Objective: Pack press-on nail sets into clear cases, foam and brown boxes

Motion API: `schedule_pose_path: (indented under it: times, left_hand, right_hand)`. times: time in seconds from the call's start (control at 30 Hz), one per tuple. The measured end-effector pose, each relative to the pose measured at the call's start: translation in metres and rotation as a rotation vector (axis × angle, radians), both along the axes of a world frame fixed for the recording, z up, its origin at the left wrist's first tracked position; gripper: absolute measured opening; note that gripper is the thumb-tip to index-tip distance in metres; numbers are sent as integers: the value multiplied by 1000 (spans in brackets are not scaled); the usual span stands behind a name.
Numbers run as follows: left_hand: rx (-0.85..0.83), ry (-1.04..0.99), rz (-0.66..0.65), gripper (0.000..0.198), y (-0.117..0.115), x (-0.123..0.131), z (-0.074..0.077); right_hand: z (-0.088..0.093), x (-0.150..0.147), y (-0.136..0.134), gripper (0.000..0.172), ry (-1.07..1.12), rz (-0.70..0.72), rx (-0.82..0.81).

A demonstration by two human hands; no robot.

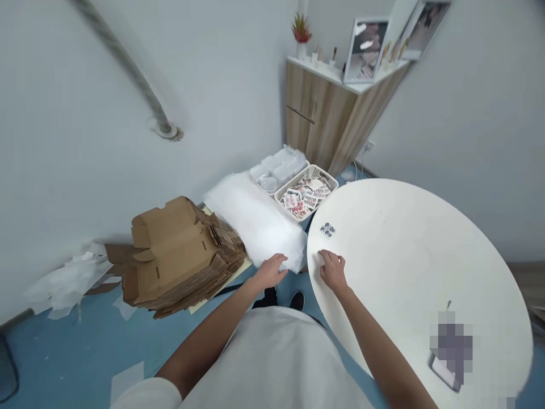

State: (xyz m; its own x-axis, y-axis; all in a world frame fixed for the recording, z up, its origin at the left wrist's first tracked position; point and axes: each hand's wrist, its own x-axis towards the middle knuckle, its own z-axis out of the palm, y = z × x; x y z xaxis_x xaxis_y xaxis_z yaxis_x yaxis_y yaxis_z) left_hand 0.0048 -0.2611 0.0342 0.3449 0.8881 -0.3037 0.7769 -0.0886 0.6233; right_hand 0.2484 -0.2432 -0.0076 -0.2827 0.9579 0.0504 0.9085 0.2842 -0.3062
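My left hand (271, 271) is over the near edge of a stack of white translucent packing sheets (255, 218). Its thumb and fingers are apart with nothing between them; whether it touches the sheets I cannot tell. At the left rim of the round white table (417, 244) is my right hand (333, 271), fingers loosely bent and apart, holding nothing. Just beyond it a small card with dark round prints (327, 229) lies flat on the table.
Flattened cardboard boxes (174, 250) are piled on the left. Behind the sheets stand a white basket of printed cards (306, 193) and a bin of clear plastic packs (279, 167). A wooden cabinet (323, 113) fills the corner. A partly blurred phone-like object (445, 372) lies on the table.
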Motion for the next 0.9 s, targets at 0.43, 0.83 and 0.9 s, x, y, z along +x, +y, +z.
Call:
schedule_pose_path:
  times: [0.43,0.83,0.9]
  left_hand:
    - [-21,-107,46,58,110,-76,75]
    - [-87,-347,565,66,213,-129,58]
    - [-100,-395,669,63,230,-136,49]
  right_hand:
    - [52,-130,111,35,265,19,10]
    - [51,-185,227,36,571,102,-84]
    - [45,-198,245,36,606,109,-95]
